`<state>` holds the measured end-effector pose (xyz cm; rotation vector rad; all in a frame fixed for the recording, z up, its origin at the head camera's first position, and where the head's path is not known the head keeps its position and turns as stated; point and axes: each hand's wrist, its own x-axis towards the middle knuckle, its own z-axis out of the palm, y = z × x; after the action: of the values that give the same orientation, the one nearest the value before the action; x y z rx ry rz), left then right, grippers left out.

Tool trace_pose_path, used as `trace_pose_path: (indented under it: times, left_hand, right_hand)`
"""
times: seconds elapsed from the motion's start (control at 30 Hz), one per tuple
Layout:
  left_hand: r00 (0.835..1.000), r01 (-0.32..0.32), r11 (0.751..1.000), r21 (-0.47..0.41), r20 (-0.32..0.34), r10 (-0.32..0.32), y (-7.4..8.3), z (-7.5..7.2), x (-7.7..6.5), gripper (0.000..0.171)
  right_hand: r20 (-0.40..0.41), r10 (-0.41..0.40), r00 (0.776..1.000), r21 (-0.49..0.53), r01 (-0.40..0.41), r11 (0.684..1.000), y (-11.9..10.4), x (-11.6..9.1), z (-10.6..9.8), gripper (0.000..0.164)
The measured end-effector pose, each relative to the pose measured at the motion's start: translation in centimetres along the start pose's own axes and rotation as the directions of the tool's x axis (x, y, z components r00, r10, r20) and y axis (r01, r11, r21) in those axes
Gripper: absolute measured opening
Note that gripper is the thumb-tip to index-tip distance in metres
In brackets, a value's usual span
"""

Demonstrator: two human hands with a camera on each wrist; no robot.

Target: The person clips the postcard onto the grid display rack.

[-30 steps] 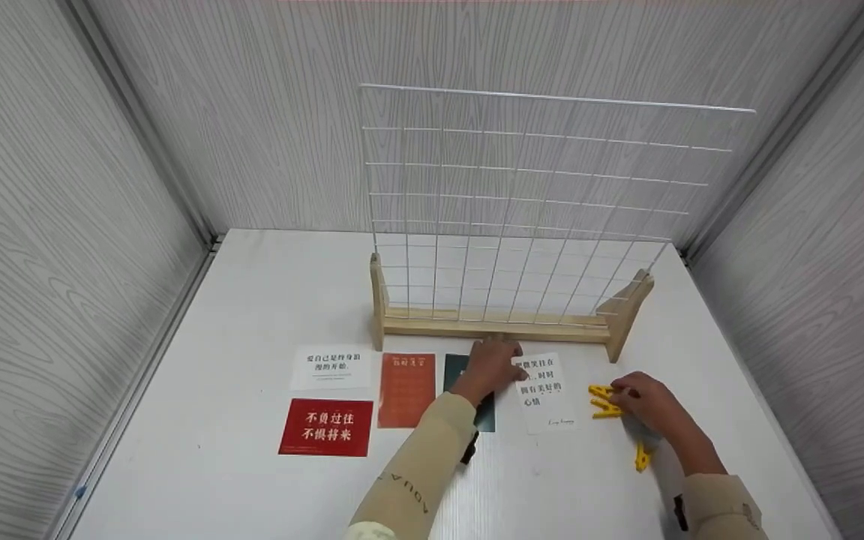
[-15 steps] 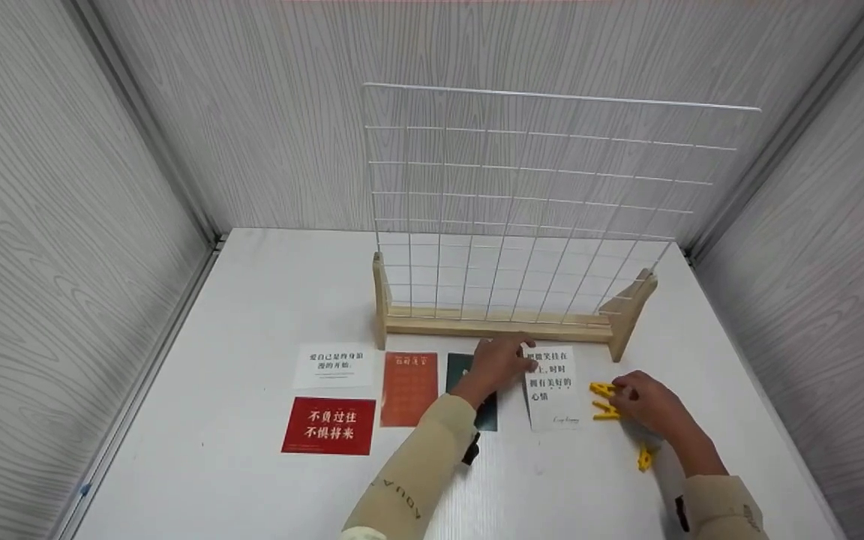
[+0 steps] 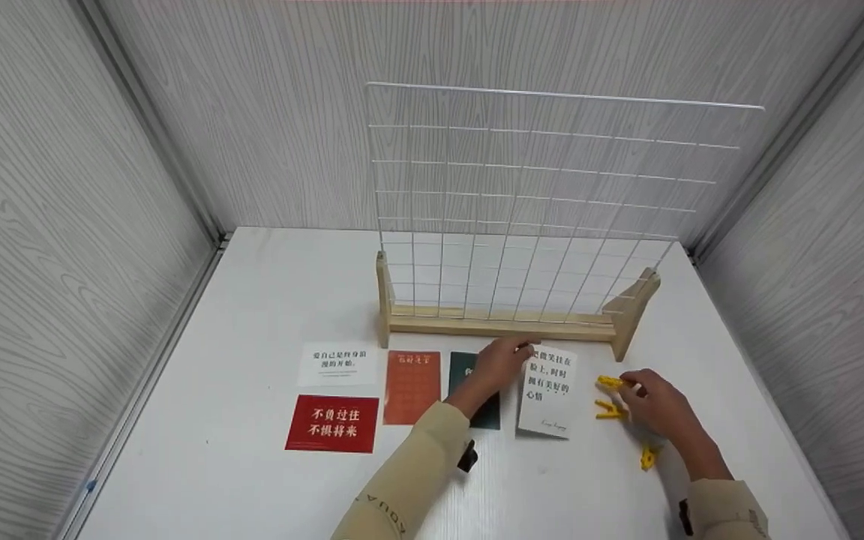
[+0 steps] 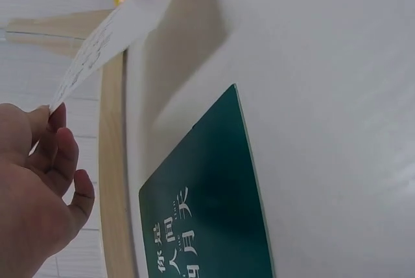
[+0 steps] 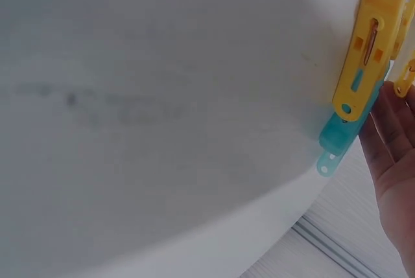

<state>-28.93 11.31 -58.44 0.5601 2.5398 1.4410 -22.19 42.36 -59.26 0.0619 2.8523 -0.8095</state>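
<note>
My left hand (image 3: 502, 365) pinches a white card (image 3: 550, 409) with black lettering by its top left corner. The left wrist view shows that card (image 4: 107, 41) raised at a slant, its shadow on the table below. On the right, my right hand (image 3: 661, 409) pinches a yellow clothespin (image 3: 610, 382) between thumb and fingers. Another yellow clothespin (image 3: 610, 410) lies just below it, and one more (image 3: 649, 457) sits nearer the front. The right wrist view has a yellow clothespin (image 5: 369, 45) overlapping a teal clothespin (image 5: 340, 134) beside the right hand.
A white wire grid (image 3: 544, 180) stands upright in a wooden base (image 3: 499, 328) behind the hands. A dark green card (image 3: 486, 416), partly under the left hand, an orange card (image 3: 412, 390), a white card (image 3: 338, 365) and a red card (image 3: 333, 424) lie leftward.
The left hand has moved slightly right, and the white card has gone from flat on the table to raised and tilted. The right hand has drawn its yellow clothespin away from the one below.
</note>
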Motion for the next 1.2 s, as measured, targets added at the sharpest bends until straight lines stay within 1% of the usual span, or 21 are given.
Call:
trace_pose_path:
  times: [0.07,0.17,0.27,0.37,0.47,0.57,0.7,0.77,0.83,0.93,1.03,1.13,1.2]
  left_hand:
    - [1.0,-0.001,1.0,-0.015,0.008,0.002,0.0,-0.3,-0.3,0.035]
    - [1.0,-0.005,1.0,-0.02,0.001,0.005,0.0,-0.7,-0.6,0.035]
    - [1.0,0.003,0.999,-0.04,-0.015,-0.004,-0.1,-1.0,-0.8,0.034]
    - [0.999,0.012,0.997,-0.081,-0.033,-0.014,-0.1,-1.2,-1.0,0.032]
    - [0.999,0.01,0.991,-0.136,-0.05,-0.017,0.0,-1.4,-1.3,0.03]
    - [0.998,0.002,0.984,-0.181,-0.064,-0.014,0.3,-1.6,-1.7,0.028]
    - [0.998,-0.009,0.969,-0.248,-0.067,-0.008,0.7,-2.0,-2.2,0.027]
    - [0.998,-0.019,0.959,-0.281,-0.064,0.001,0.8,-2.2,-2.5,0.027]
    - [0.998,-0.032,0.95,-0.31,-0.065,0.013,0.9,-2.4,-2.8,0.027]
    - [0.997,-0.053,0.944,-0.325,-0.077,0.029,1.0,-2.9,-3.1,0.024]
    - [0.995,-0.069,0.939,-0.337,-0.088,0.042,1.1,-3.5,-3.3,0.021]
    - [0.994,-0.079,0.926,-0.369,-0.096,0.047,1.1,-4.1,-3.5,0.022]
    - [0.994,-0.077,0.918,-0.39,-0.104,0.039,1.1,-4.6,-3.7,0.021]
  right_hand:
    - [-0.028,-0.025,0.999,0.017,0.025,1.0,0.0,0.0,0.1,0.044]
    - [-0.067,-0.045,0.997,0.053,0.048,0.997,0.0,-0.1,0.4,0.041]
    - [-0.089,-0.041,0.995,0.115,0.051,0.992,-0.2,-0.2,0.5,0.046]
    - [-0.107,-0.018,0.994,0.194,0.039,0.98,-0.5,-0.2,0.4,0.053]
    - [-0.131,0.003,0.991,0.279,0.034,0.96,-0.9,-0.3,0.2,0.056]
    - [-0.169,0.01,0.985,0.343,0.049,0.938,-1.3,-0.4,0.1,0.055]
    - [-0.235,0.005,0.972,0.412,0.095,0.906,-2.1,-0.5,-0.1,0.053]
    - [-0.253,0.002,0.968,0.445,0.114,0.888,-2.4,-0.6,-0.1,0.053]
    - [-0.256,0.0,0.967,0.47,0.125,0.874,-2.8,-0.6,-0.2,0.054]
    - [-0.244,0.002,0.97,0.478,0.119,0.87,-3.4,-0.6,-0.3,0.055]
    - [-0.225,-0.004,0.974,0.471,0.112,0.875,-3.9,-0.5,-0.5,0.057]
    - [-0.208,-0.008,0.978,0.479,0.109,0.871,-4.4,-0.4,-0.6,0.058]
    - [-0.197,-0.004,0.98,0.489,0.102,0.866,-4.7,-0.3,-0.6,0.059]
